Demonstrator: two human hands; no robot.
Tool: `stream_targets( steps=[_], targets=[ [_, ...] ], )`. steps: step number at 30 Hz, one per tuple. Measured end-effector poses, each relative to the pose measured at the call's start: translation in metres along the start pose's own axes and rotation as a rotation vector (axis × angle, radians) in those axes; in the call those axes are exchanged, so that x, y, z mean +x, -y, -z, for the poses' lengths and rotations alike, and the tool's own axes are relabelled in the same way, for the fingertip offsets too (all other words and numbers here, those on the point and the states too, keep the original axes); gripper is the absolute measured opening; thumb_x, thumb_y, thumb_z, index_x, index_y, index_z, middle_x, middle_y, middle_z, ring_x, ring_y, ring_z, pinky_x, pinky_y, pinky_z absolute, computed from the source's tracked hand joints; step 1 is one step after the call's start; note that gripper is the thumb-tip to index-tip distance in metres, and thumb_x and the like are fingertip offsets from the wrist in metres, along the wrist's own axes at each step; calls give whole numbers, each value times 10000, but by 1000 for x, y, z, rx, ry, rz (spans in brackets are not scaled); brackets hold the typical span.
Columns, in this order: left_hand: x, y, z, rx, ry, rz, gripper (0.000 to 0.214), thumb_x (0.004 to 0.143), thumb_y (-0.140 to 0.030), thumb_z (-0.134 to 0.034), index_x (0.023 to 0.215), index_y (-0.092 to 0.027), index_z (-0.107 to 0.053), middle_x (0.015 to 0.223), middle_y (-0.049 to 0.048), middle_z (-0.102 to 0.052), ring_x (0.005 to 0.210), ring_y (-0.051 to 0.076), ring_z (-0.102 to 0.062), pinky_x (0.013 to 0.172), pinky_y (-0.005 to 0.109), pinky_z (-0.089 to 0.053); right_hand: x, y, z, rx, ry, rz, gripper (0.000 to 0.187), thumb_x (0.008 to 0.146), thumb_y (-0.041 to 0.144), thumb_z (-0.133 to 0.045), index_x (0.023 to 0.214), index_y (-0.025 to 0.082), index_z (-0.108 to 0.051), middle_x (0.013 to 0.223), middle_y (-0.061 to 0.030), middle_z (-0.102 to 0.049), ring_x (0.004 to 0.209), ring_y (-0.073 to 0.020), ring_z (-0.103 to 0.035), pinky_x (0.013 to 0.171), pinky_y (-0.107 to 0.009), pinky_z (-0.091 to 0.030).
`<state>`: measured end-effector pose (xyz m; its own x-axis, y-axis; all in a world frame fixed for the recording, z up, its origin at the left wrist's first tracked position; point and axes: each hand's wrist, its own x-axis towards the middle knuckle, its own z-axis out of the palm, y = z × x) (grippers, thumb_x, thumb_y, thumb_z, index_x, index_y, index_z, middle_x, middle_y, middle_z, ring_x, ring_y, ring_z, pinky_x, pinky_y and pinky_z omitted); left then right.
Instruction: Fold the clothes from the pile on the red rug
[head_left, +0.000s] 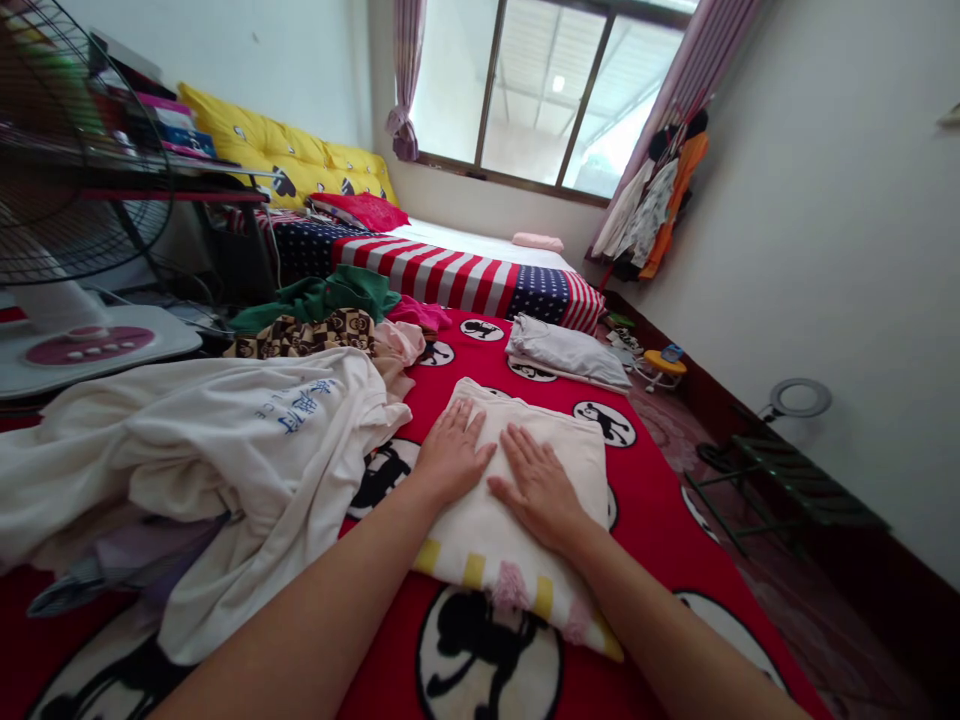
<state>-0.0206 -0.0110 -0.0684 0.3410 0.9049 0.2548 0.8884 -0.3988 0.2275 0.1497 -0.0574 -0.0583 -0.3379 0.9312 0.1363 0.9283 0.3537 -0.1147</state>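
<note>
A cream garment point(517, 545), folded into a rough square, lies on the red bedspread point(660, 570). Yellow patches and pink tufts run along its near edge. My left hand point(454, 455) rests flat on its left side, fingers stretched out. On the middle of the cloth lies my right hand point(544, 490), also flat with the fingers extended. Neither hand grips anything. Left of my hands is a loose white sweatshirt point(247, 430) with blue lettering, heaped over other clothes. Beyond the folded garment sits a folded light grey garment point(566, 352).
Green cloth point(330, 300) and brown patterned cloth point(300, 335) are piled at the left. A fan point(97, 345) stands at the far left. Behind is a bed with a striped, starred cover point(427, 265). A green folding stool point(802, 485) and a yellow stool point(664, 363) stand on the right.
</note>
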Motion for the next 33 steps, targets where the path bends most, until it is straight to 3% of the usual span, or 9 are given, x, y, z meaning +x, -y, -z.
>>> stream_targets(
  steps=[7, 10, 15, 17, 20, 23, 26, 29, 33],
  targets=[
    [0, -1, 4, -10, 34, 13, 608, 930, -483, -347, 1438, -151, -380, 1550, 87, -251, 1438, 235, -183, 1175, 372, -140, -8, -105, 16, -162, 41, -501, 706, 941, 550, -245, 1492, 109, -248, 1559, -119, -192, 1444, -284, -137, 1132, -561, -148],
    [0, -3, 3, -7, 25, 15, 609, 932, -478, -352, 1436, -139, -382, 1551, 107, -240, 1439, 241, -179, 1174, 375, -137, -16, -84, 21, -255, -105, -508, 729, 932, 552, -291, 1486, 79, -254, 1560, -151, -160, 1451, -302, -65, 1127, -596, -71],
    [1, 3, 5, -42, 70, -7, 627, 933, -490, -357, 1449, -133, -355, 1556, 132, -211, 1446, 253, -138, 1172, 391, -124, -36, -27, 10, -81, 2, 13, 696, 929, 577, -288, 1513, 212, -191, 1571, -61, -163, 1452, -217, -107, 1160, -482, -141],
    [2, 11, 9, -97, 116, -58, 638, 924, -504, -382, 1453, -150, -348, 1564, 125, -181, 1450, 253, -109, 1171, 391, -119, -41, -37, 7, -84, 47, -39, 677, 936, 565, -275, 1510, 212, -203, 1572, -49, -160, 1451, -220, -113, 1157, -487, -161],
    [6, 28, 19, -240, 228, -159, 654, 892, -502, -459, 1452, -182, -353, 1572, 103, -132, 1453, 245, -73, 1168, 388, -119, -42, -70, 13, -183, 68, -339, 655, 955, 511, -272, 1497, 144, -235, 1560, -97, -194, 1441, -260, -162, 1137, -555, -168],
    [9, 42, 27, -529, 283, -159, 662, 814, -500, -590, 1377, -170, -479, 1553, 113, -200, 1445, 276, -119, 1165, 390, -135, -45, -73, 29, -293, -26, -461, 588, 949, 426, -362, 1418, 71, -391, 1517, -172, -296, 1413, -315, -239, 1119, -599, -164],
    [12, 52, 31, -1024, 209, -28, 561, 737, -512, -685, 1172, -158, -657, 1399, 135, -496, 1344, 320, -382, 1112, 396, -289, -59, -25, 43, -221, -224, -158, 461, 943, 360, -406, 1332, 135, -506, 1486, -129, -382, 1367, -269, -351, 1134, -526, -222],
    [13, 59, 34, -1520, 13, 230, 429, 740, -423, -714, 1068, -151, -669, 1134, 140, -685, 1081, 262, -629, 958, 368, -464, -78, 34, 39, -31, -121, 199, 442, 911, 395, -487, 1298, 187, -534, 1349, -91, -560, 1249, -226, -510, 1102, -450, -347],
    [15, 62, 39, -1762, -174, 399, 305, 765, -239, -685, 1048, -144, -623, 1076, 132, -694, 870, 190, -696, 788, 307, -537, -91, 60, 14, -51, -133, 301, 464, 871, 224, -533, 1328, 143, -516, 1392, -130, -504, 1284, -287, -474, 1006, -464, -467]
  ],
)
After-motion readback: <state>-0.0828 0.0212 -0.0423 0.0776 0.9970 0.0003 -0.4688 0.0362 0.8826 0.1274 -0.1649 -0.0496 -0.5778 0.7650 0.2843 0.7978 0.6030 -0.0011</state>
